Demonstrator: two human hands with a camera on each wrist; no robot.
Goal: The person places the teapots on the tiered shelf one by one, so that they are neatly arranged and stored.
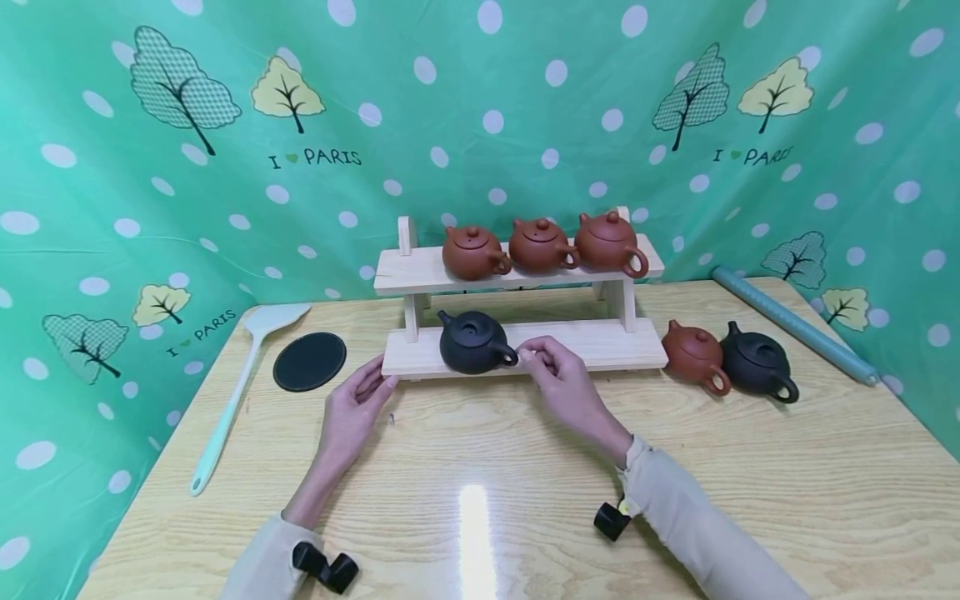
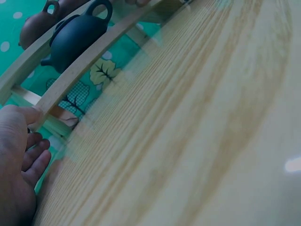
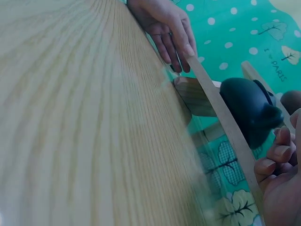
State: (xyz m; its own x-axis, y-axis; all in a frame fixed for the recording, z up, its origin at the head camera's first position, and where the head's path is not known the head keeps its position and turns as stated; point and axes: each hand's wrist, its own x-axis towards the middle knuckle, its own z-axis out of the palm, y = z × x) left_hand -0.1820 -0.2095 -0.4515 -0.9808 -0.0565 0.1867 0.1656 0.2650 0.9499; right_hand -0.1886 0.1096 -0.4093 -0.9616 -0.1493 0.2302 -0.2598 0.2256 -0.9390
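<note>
Through the head camera I am counting two black teapots (image 1: 469,343) (image 1: 753,362) and four brown teapots (image 1: 471,254) (image 1: 537,248) (image 1: 603,245) (image 1: 688,354). One black teapot is sitting on the lower shelf (image 1: 585,346) of the one wooden rack (image 1: 405,268), its handle pointing right. The right hand (image 1: 558,379) is curling its fingers loosely just beside that handle; my left wrist view is showing a gap, so it is holding nothing. The left hand (image 1: 354,410) is resting its thumb at the shelf's left front corner, lower fingers hanging loosely; I cannot tell whether it is pinching. Three brown teapots are standing on the upper shelf; one brown and one black are standing beside the rack, on the table (image 1: 540,500). One spatula (image 1: 243,383) and one round mat (image 1: 310,362) are lying to the left.
</note>
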